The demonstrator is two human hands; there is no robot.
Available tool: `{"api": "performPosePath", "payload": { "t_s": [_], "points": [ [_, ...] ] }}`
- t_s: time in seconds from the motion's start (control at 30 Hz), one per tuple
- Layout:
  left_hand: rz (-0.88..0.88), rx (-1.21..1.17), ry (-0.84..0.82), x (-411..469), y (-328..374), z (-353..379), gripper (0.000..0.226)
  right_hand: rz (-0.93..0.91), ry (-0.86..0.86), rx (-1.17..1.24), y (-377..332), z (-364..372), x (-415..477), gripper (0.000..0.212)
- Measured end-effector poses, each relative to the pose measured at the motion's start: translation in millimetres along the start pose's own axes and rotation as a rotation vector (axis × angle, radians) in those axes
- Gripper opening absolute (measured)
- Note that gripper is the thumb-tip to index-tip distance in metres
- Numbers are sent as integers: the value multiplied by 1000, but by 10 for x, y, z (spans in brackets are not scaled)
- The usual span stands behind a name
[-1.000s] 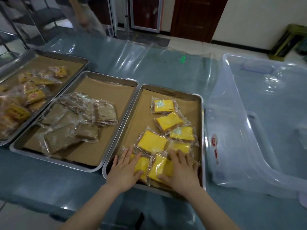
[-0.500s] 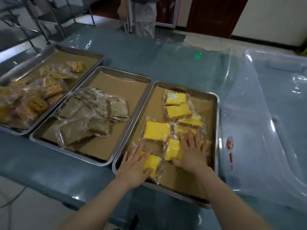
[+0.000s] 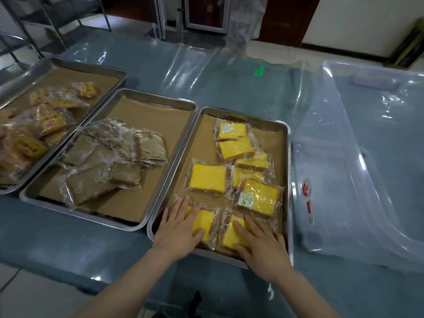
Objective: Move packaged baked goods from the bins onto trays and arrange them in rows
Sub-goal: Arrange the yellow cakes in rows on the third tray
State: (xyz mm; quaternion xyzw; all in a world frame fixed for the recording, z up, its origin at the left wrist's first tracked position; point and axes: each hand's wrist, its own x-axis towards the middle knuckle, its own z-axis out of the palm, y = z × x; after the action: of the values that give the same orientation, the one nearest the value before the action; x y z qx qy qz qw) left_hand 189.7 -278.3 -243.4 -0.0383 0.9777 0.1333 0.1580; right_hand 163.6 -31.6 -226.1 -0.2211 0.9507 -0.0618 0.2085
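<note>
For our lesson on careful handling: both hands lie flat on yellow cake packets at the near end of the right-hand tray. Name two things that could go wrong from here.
1. The left hand and right hand press flat on soft yellow cake packets; too much pressure may squash them.
2. Farther back, the overlapping packets lie crooked; sliding the near ones forward could shove them further askew, or wrinkle the brown paper liner.

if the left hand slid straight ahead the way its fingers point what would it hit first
Most likely the yellow cake packet just beyond the left hand in the same tray; the hand rests flat on a nearer packet.
</note>
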Motion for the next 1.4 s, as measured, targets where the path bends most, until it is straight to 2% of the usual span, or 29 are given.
{"api": "performPosePath", "payload": {
  "t_s": [0.2,0.33,0.47,0.53,0.63,0.77,0.83,0.9,1.03,1.07,1.2,1.27,1.4],
  "points": [
    [24,-41,-40,-28,-18,23,70,48,11,190,-49,-100,35,56],
    [56,-149,-95,-19,-39,-71,73,100,224,278,-101,-187,116,43],
    [121,-192,150,119,-19,-264,66,165,387,280,-38,-341,261,43],
    [172,-209,211,297,39,-386,60,219,384,248,3,-457,395,54],
    [208,-133,185,662,146,-559,58,268,350,195,42,-600,638,73],
    [180,-1,74,1089,199,-709,72,360,264,120,69,-689,844,74],
    [162,51,34,1214,182,-726,83,390,251,84,82,-729,865,69],
    [150,89,8,1301,168,-711,92,374,254,23,96,-765,849,54],
    [166,57,-12,1372,169,-648,95,266,519,32,85,-813,751,22],
    [176,42,-15,1369,164,-633,95,228,521,37,67,-834,719,19],
    [201,21,-11,1224,30,-476,86,144,199,-7,-14,-882,540,33],
    [207,18,-10,1089,-66,-351,81,147,63,-39,-35,-898,434,30],
    [222,74,-7,954,-136,-236,76,98,-43,-110,-75,-756,294,22]
  ]
}}
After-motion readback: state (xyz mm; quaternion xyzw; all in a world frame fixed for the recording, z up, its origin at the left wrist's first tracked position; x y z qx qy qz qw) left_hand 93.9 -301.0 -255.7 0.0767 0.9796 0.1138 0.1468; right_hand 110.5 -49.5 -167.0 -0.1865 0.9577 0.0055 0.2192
